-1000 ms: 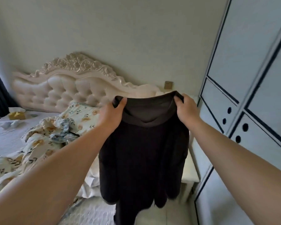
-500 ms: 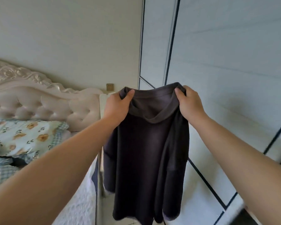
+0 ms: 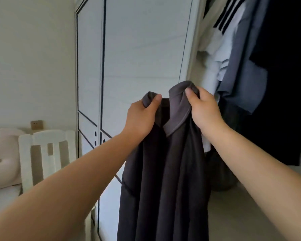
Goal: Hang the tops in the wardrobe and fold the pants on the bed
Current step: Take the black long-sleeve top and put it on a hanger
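top (image 3: 163, 180): dark grey, centre frame, hangs from both hands at the neckline, just left of the open wardrobe (image 3: 195, 49)
left hand (image 3: 141, 117): pinches left side of collar, thumb on top
right hand (image 3: 205, 108): grips right side of collar, fingers curled
hung clothes (image 3: 241, 75): upper right, packed close
hanger: none visible on top
risk: top cannot hang without one; freeing a hand could let the collar slip; crowded clothes may snag
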`<state>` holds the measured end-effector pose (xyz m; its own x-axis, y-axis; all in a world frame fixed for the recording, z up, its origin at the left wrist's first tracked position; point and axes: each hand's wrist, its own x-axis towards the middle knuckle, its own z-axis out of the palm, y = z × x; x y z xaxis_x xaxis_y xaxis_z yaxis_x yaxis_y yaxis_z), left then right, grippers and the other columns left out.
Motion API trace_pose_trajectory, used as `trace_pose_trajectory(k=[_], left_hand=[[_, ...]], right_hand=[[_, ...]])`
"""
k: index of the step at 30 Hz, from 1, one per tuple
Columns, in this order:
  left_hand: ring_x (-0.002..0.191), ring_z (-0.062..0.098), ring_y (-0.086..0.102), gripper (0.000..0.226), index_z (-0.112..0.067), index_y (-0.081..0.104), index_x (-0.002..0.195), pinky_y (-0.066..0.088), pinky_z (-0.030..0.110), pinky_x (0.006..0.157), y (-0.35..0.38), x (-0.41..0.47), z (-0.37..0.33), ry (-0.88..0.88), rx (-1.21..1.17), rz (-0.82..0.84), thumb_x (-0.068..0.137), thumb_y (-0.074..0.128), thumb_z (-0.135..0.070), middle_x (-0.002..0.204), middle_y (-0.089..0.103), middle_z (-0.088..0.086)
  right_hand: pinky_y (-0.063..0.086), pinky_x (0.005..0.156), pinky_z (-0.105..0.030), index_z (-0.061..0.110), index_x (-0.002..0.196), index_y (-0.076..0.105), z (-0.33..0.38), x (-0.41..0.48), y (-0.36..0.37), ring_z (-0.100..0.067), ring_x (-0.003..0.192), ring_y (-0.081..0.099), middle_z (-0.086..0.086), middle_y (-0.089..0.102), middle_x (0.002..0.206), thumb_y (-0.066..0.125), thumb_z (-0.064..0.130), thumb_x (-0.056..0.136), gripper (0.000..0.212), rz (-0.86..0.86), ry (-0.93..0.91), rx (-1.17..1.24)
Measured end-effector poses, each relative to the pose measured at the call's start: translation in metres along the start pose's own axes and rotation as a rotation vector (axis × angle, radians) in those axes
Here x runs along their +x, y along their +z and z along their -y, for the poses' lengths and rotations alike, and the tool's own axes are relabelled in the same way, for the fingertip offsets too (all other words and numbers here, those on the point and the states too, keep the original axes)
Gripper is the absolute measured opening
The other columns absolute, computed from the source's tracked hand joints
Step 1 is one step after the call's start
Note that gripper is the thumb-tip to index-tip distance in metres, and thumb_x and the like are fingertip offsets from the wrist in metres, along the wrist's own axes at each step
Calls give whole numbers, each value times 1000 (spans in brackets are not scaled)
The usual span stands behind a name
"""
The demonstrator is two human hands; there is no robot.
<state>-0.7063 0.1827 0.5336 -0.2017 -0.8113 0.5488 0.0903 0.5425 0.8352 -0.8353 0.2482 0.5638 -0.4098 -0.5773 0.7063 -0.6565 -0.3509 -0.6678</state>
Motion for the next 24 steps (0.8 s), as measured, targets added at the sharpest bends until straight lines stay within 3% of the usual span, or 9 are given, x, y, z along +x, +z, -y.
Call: trace_pose_trajectory(k=[2, 5, 7, 11, 13, 16, 20, 22, 24], left_hand=[[66, 12, 54, 42, -10, 60, 74, 43, 25, 63, 32, -1, -22, -5, -51, 66, 92, 52, -46, 69, 58, -1], [72, 13, 58, 41, -11, 64, 79, 47, 28, 69, 78, 4, -47, -36, -160, 112, 92, 52, -48, 76, 62, 1], [74, 13, 58, 40, -13, 63, 79, 46, 28, 71, 106, 11, -63, -62, -239, 135, 91, 53, -49, 79, 63, 0], [70, 12, 54, 38, -14, 60, 79, 42, 24, 60, 160, 29, -92, -95, -352, 204, 90, 54, -50, 74, 58, -2], [82, 17, 57, 43, -10, 61, 97, 45, 27, 71, 185, 40, -104, -106, -377, 212, 90, 54, -52, 85, 60, -1], [100, 22, 56, 53, -7, 59, 115, 44, 30, 85, 219, 58, -121, -29, -320, 210, 90, 53, -53, 101, 60, 1], [92, 21, 62, 38, -16, 63, 84, 45, 28, 76, 266, 86, -127, 90, -350, 383, 88, 57, -53, 79, 61, -2], [95, 19, 61, 42, -13, 64, 97, 48, 27, 78, 290, 97, -129, 182, -317, 455, 85, 60, -53, 93, 66, -1], [92, 10, 57, 50, -12, 56, 110, 44, 13, 68, 308, 103, -135, 297, -297, 484, 81, 66, -52, 101, 60, -6]], right_hand=[[43, 74, -15, 15, 104, 61, 2, 11, -33, -7, 88, 55, 4, 60, 95, 45, 29, 98, 22, -73, 11, -35], [42, 71, -5, 24, 107, 58, 0, 27, -78, -3, 85, 55, 9, 58, 93, 43, 30, 99, 18, -136, 44, -42], [45, 83, -18, 22, 112, 58, -4, 42, -106, -9, 95, 57, 7, 60, 98, 43, 31, 99, 22, -171, 83, -31], [47, 97, -41, 28, 100, 58, -11, 76, -161, -21, 105, 59, -1, 62, 109, 45, 35, 97, 15, -228, 186, -35], [48, 96, -43, 21, 111, 59, -9, 88, -185, -22, 106, 58, -4, 61, 115, 45, 35, 98, 23, -271, 218, -62], [50, 86, -37, 14, 127, 53, -3, 102, -212, -22, 108, 56, -7, 57, 125, 45, 30, 99, 34, -331, 253, -99], [51, 79, -34, 5, 126, 52, -9, 122, -240, -24, 103, 60, -15, 58, 124, 46, 18, 99, 30, -314, 285, -44], [52, 80, -34, 4, 121, 55, -12, 135, -251, -25, 103, 62, -15, 61, 120, 47, 16, 98, 27, -336, 277, -71], [53, 84, -36, 3, 120, 56, -13, 148, -262, -26, 105, 62, -16, 62, 118, 50, 16, 97, 27, -390, 254, -113]])
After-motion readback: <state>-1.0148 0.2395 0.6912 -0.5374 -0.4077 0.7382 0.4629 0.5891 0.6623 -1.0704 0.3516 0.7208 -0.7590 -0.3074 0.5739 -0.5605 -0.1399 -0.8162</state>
